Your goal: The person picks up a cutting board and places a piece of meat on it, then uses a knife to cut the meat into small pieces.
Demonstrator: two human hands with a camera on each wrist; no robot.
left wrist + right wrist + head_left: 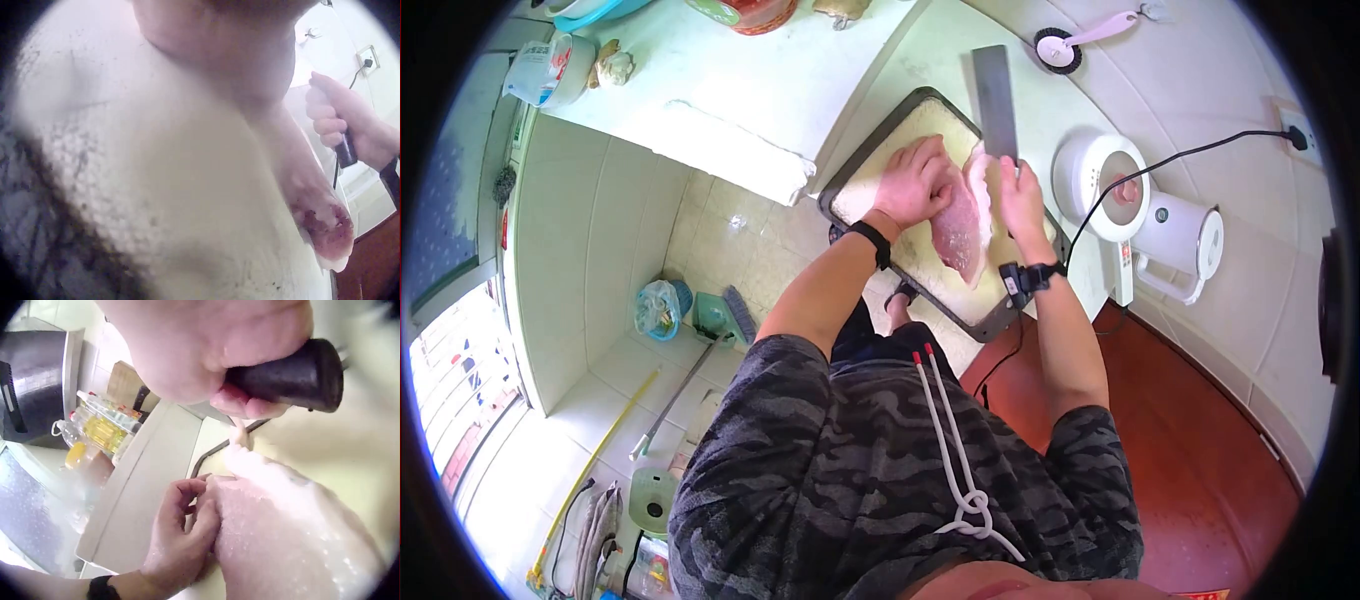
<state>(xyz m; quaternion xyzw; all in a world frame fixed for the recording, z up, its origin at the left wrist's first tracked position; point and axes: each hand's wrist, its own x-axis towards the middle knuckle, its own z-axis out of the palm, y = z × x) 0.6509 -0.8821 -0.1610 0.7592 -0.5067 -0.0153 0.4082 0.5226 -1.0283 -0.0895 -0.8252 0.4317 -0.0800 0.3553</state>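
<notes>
Nearest stood the person's camouflage shirt (880, 470); beyond it 2 hands were over a cutting board (990, 322). The left hand (915, 183) lay on the pale meat (960, 225) in the board's middle, fingers curled against its edge, I think to stop it from sliding. The right hand (1020, 200), just beside, was wrapped tight around the dark handle (294, 375) of a cleaver (994, 100), its blade pointing away from the body.
</notes>
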